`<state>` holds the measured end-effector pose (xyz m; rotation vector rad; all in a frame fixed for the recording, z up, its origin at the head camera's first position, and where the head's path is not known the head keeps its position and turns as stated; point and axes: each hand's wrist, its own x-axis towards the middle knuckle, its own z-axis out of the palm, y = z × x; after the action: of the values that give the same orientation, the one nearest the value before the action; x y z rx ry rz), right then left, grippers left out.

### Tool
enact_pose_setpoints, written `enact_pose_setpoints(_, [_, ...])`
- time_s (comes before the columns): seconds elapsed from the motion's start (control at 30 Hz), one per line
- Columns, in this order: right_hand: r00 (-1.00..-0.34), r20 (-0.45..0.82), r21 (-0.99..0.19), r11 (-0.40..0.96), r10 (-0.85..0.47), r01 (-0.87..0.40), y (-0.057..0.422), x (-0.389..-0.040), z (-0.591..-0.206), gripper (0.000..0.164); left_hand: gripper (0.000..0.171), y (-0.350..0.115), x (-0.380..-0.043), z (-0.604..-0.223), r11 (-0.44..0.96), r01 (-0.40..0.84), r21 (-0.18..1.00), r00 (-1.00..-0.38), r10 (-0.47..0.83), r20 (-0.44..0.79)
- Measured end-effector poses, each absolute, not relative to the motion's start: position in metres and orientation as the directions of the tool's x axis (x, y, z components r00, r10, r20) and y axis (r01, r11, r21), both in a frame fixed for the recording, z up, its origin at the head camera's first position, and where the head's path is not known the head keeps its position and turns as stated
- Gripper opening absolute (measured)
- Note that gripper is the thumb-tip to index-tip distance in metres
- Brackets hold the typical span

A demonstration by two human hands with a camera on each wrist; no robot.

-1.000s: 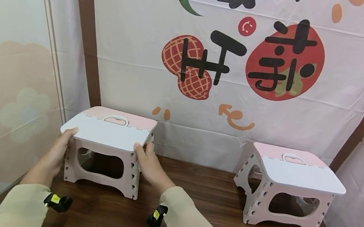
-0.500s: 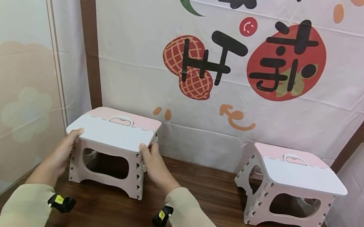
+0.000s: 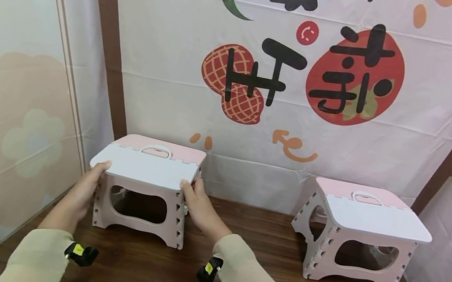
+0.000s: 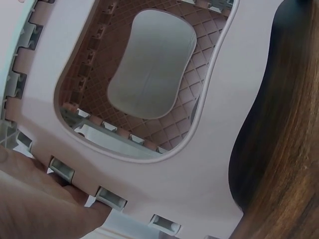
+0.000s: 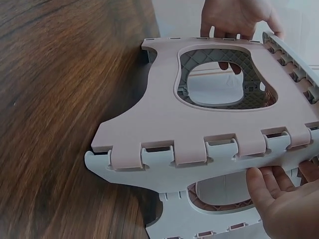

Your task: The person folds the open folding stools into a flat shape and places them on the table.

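Note:
A pink and white folding step stool [image 3: 150, 165] stands unfolded on the dark wooden floor at the left, a white handle loop in its top. My left hand [image 3: 84, 189] grips its left end, the thumb over the front corner of the seat. At the opposite end, my right hand [image 3: 202, 209] holds the seat edge with its thumb on top. The left wrist view shows the left hand [image 4: 45, 204] by the hinged side of the pink leg panel. Seen from the right wrist, the right hand's fingers [image 5: 271, 186] touch the white side panel, under the seat edge.
A second, matching folding stool [image 3: 374, 218] stands unfolded at the right. Behind both hangs a white printed cloth [image 3: 161, 100], with more cloth walls at left and right. Bare wooden floor [image 3: 248, 224] lies between the stools.
The left stool has shifted a little to the right, away from the left cloth wall, with both hands keeping their hold. The right stool stays where it was.

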<state>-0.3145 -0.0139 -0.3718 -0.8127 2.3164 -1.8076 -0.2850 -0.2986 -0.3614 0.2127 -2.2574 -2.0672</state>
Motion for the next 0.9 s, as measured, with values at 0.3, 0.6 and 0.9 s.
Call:
enact_pose_setpoints(0.3, [-0.854, 0.228, -0.927, 0.165, -0.468, -0.338, -0.004, -0.315, -0.371, 0.050, 0.085, -0.291, -0.287, -0.361, 0.092, -0.022, 0.996, -0.992, -0.124, -0.011])
enact_pose_setpoints(0.6, [-0.864, 0.224, -0.931, 0.162, -0.451, -0.326, 0.002, -0.317, -0.373, 0.052, 0.083, -0.287, -0.290, -0.363, 0.097, -0.030, 0.995, -0.994, -0.106, -0.020])
enact_pose_setpoints(0.9, [-0.858, 0.233, -0.925, 0.167, -0.457, -0.340, 0.008, -0.316, -0.369, 0.048, 0.087, -0.283, -0.288, -0.363, 0.115, 0.004, 0.993, -0.995, -0.094, 0.015])
